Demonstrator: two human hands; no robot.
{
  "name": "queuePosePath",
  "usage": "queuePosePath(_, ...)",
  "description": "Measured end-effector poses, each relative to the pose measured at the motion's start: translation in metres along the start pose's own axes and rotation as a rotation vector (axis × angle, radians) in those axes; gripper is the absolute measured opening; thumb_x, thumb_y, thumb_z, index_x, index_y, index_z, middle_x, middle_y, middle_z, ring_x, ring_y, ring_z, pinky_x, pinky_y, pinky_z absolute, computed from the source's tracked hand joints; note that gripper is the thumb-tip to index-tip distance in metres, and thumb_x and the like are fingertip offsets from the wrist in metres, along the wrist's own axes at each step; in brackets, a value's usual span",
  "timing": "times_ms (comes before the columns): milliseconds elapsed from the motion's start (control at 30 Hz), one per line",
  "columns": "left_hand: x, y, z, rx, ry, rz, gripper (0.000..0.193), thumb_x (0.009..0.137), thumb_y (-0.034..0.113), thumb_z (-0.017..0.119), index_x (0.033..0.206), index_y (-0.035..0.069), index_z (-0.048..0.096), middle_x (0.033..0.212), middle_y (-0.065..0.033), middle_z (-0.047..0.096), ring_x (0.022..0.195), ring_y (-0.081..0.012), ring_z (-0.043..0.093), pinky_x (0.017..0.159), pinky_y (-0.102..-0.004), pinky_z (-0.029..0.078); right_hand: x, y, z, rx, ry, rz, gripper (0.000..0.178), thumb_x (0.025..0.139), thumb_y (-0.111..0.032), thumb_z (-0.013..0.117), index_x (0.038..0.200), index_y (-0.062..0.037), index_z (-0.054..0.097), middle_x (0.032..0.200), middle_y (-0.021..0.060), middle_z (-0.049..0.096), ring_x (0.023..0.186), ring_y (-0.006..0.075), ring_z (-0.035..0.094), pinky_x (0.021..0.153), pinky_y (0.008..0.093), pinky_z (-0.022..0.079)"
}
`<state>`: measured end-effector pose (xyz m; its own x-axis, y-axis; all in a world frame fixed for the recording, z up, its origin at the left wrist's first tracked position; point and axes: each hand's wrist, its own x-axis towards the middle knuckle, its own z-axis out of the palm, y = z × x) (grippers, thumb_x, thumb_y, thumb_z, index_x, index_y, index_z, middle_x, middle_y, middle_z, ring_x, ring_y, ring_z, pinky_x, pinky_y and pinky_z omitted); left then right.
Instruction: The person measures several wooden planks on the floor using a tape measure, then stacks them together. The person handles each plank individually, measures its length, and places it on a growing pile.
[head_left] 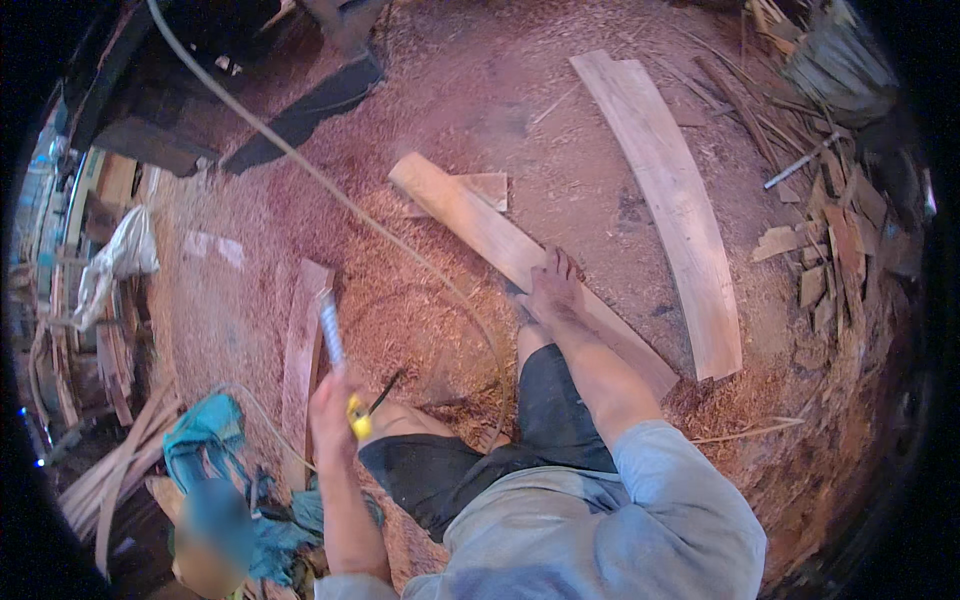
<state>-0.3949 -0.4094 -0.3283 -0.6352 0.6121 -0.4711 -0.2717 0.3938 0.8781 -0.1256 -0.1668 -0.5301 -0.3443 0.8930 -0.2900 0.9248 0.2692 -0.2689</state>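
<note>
My left hand [335, 405] is closed round what looks like a tape measure: a yellow body [358, 416] shows on one side, and a pale blue-white strip [331, 325] sticks out past my fingers. A thin black stick [386, 390] lies close by; whether I hold it cannot be seen. My right hand [556, 287] grips a pale wooden plank [475, 218], fingers over its edge. This plank slants from upper left toward my right knee.
A wide, curved board [670, 200] lies to the right, and a narrow reddish board [299, 370] beside my left hand. Shavings [400, 310] cover the ground. A pale cord [330, 185] crosses overhead. Wood scraps [835, 240] pile at right; teal cloth [205, 440] lies lower left.
</note>
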Motion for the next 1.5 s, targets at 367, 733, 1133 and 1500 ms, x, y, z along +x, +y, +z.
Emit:
queuePosePath(367, -0.062, -0.073, -0.047, -0.151, 0.133, -0.134, 0.027, 0.102, 0.031, 0.049, 0.090, 0.008, 0.058, 0.064, -0.0029, 0.058, 0.049, -0.0116, 0.054, 0.044, -0.0232, 0.045, 0.067, 0.057, -0.052, -0.077, 0.444, 0.163, 0.058, 0.071, -0.046, 0.075, 0.112, -0.0064, 0.066, 0.119, 0.0185, 0.061, 0.115, 0.0378, 0.056, 0.098, 0.0438, 0.046)
queuePosePath(733, -0.126, -0.080, -0.078, -0.198, 0.179, -0.192, 0.030, 0.101, 0.029, 0.049, 0.087, 0.004, 0.058, 0.065, -0.0079, 0.061, 0.049, -0.0177, 0.058, 0.045, -0.0292, 0.049, 0.203, -0.034, 0.000, -0.009, 0.230, -0.437, 0.070, 0.075, -0.027, 0.077, 0.136, -0.0076, 0.050, 0.133, 0.0196, 0.052, 0.125, 0.0364, 0.049, 0.105, 0.0445, 0.042)
queuePosePath(1133, -0.118, -0.072, -0.060, -0.256, 0.037, -0.262, 0.034, 0.102, 0.033, 0.047, 0.091, 0.004, 0.060, 0.068, -0.0068, 0.061, 0.051, -0.0153, 0.058, 0.045, -0.0267, 0.047, 0.194, -0.067, -0.056, -0.190, 0.231, -0.699, 0.062, 0.066, -0.034, 0.076, 0.119, -0.0064, 0.058, 0.124, 0.0244, 0.053, 0.114, 0.0415, 0.051, 0.100, 0.0453, 0.042)
queuePosePath(1500, -0.056, -0.080, -0.044, -0.363, -0.023, -0.211, 0.029, 0.102, 0.029, 0.050, 0.090, 0.005, 0.061, 0.066, -0.0037, 0.061, 0.050, -0.0120, 0.057, 0.045, -0.0254, 0.047, -0.049, 0.093, -0.282, -0.112, 0.027, -0.668, 0.069, 0.057, -0.036, 0.081, 0.115, -0.0050, 0.061, 0.113, 0.0167, 0.059, 0.106, 0.0386, 0.054, 0.096, 0.0460, 0.042)
